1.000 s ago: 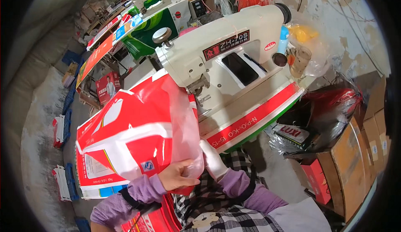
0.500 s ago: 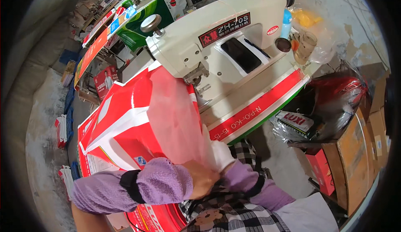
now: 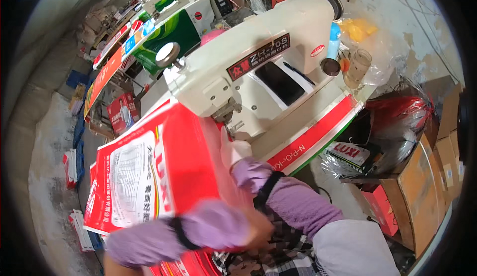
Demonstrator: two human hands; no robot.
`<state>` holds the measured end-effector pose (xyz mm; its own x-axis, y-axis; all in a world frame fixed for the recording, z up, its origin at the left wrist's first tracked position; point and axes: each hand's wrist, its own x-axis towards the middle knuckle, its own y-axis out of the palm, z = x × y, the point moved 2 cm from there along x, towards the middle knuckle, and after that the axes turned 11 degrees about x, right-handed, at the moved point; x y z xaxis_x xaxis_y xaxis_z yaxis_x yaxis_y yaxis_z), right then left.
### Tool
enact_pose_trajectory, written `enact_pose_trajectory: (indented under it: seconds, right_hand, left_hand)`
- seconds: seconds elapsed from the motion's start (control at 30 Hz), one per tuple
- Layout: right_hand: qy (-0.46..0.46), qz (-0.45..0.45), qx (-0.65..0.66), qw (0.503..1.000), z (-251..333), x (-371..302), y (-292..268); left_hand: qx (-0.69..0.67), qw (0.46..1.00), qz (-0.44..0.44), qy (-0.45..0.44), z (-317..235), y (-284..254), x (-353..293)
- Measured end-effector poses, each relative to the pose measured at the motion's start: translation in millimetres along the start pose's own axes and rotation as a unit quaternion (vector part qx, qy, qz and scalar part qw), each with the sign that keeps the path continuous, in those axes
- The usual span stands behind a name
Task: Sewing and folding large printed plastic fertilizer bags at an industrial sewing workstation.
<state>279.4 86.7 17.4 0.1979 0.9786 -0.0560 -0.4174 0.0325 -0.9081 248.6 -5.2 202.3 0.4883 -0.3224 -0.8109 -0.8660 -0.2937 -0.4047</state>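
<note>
A large red and white printed sack (image 3: 149, 176) with a thin clear liner lies in front of a cream industrial sewing machine (image 3: 248, 72). My right hand (image 3: 235, 152), in a white glove and purple sleeve, grips the sack's upper right edge just below the machine's presser foot (image 3: 231, 114). My left hand (image 3: 259, 228), motion-blurred, reaches across from the lower left and holds the sack's lower right corner. My left forearm in its purple sleeve covers the sack's bottom edge.
The machine's table has a red and green stripe along its front edge (image 3: 313, 137). A jar (image 3: 358, 66) and a blue bottle (image 3: 334, 40) stand at its back right. Cardboard boxes (image 3: 422, 176) and plastic bags (image 3: 397, 122) are stacked at the right; more printed sacks (image 3: 107, 72) lie far left.
The sack has swung up and flattened toward the machine. My right hand has risen to the presser foot, and my left arm has swept across beneath the sack.
</note>
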Motion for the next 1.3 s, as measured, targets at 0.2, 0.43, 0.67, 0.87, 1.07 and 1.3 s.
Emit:
enact_pose_trajectory:
  seconds: [0.2, 0.43, 0.67, 0.87, 1.07, 1.3]
  right_hand:
    - [-0.001, 0.074, 0.279, 0.957, -19, -70, -8]
    - [0.112, 0.163, 0.789, 0.582, -23, -126, 23]
    - [-0.114, 0.151, 0.581, 0.792, -24, -220, 4]
    - [0.054, 0.315, 0.615, 0.72, -59, -225, -42]
    - [-0.041, 0.038, 0.426, 0.903, -53, -137, -58]
    - [0.003, 0.062, 0.186, 0.981, -11, -50, -35]
  left_hand:
    - [-0.495, 0.832, -0.223, -0.117, 33, 117, -43]
    - [-0.511, 0.782, -0.355, -0.042, 4, 92, -13]
    - [0.231, 0.848, -0.457, -0.135, -4, 68, 21]
    - [-0.033, 0.891, -0.374, -0.255, -39, 123, 41]
    - [0.01, 0.845, -0.527, -0.096, -45, 123, 56]
    - [0.048, 0.927, -0.355, -0.107, -48, 101, 68]
